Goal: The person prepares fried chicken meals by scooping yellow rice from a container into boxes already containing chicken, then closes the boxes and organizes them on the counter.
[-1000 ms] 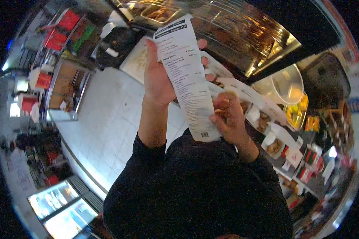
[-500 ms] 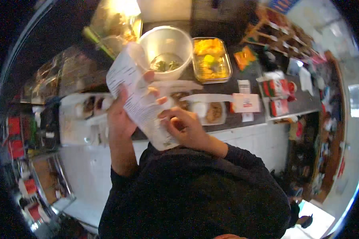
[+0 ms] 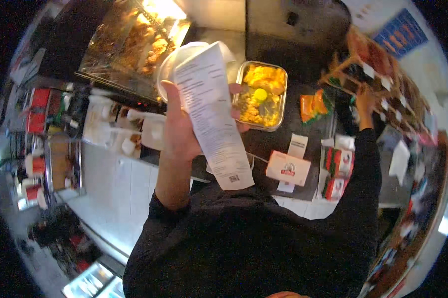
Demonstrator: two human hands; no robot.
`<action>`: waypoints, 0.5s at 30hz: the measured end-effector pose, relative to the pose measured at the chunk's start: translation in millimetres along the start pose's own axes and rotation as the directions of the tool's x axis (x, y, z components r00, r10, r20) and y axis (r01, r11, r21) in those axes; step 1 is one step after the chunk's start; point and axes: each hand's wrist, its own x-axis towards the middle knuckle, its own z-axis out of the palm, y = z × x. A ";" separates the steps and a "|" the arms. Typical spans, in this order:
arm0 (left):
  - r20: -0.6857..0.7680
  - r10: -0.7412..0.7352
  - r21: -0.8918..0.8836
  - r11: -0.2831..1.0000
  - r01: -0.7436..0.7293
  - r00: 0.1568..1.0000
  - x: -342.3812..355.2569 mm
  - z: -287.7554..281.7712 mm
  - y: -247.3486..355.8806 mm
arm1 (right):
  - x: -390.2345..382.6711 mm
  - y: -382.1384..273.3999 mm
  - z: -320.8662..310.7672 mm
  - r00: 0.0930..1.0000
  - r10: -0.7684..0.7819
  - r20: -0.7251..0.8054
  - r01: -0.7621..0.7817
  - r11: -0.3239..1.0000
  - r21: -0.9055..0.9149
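Note:
My left hand (image 3: 180,136) is shut on a long white printed receipt (image 3: 216,124), thumb on its left side and fingertips showing past its right edge. The paper covers part of a white round tub (image 3: 162,82) behind it. To the right of the receipt stands a clear rectangular tray (image 3: 284,102) with yellow-orange food in it. My right arm stretches far right, and my right hand (image 3: 365,104) is at a wooden rack (image 3: 350,62) with white tags. Its fingers look bent together; whatever they hold is too small to make out.
An orange packet (image 3: 314,106) lies right of the tray. Nearer are a white-and-red box (image 3: 288,168) and red-and-black packs (image 3: 339,166). A lit glass case (image 3: 134,44) with browned food stands at far left. White containers (image 3: 97,116) sit on the left.
My right hand has left the receipt and moved far right to the wooden rack. The receipt now hangs straighter in my left hand. The whole view has shifted.

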 end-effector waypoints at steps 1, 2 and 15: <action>-0.027 -0.027 0.021 0.999 0.027 0.999 0.0 6.2 -3.3 | 24.4 19.9 23.0 0.996 0.067 0.056 -0.049 0.959 -0.279; 0.097 -0.097 -0.065 0.993 0.103 0.991 20.8 11.3 -7.3 | 45.7 144.8 15.9 0.995 0.007 0.103 0.042 0.882 -0.470; -0.016 0.082 0.054 0.995 -0.081 0.996 -18.0 6.1 7.9 | 78.6 98.1 123.0 0.973 0.186 0.139 -0.126 0.927 -0.354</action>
